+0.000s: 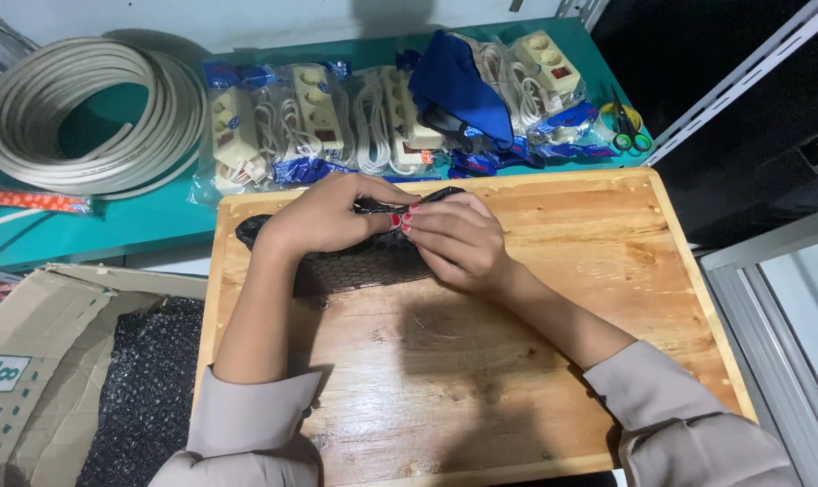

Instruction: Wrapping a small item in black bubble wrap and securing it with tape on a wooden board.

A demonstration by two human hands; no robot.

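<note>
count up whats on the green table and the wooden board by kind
Packaged cream power strips in clear bags: about 5, since the blue cloth covers part of the row
Coil of cream cable: 1
Blue cloth: 1
Green-handled scissors: 1
Tape roll: 1
Black bubble-wrap bundle, held by the left hand and right hand: 1
Total: about 10

bubble wrap: black, with a fine dotted cell pattern, under your hands
your fingernails: painted red
your sleeves: pale beige, plain
wooden board: warm honey brown with darker grain streaks
counter: teal green
cable coil: cream white
power strips: cream, in clear bags with blue printed ends
cloth: deep blue
scissors: green handles
cardboard box: tan, with white and green labels
</note>
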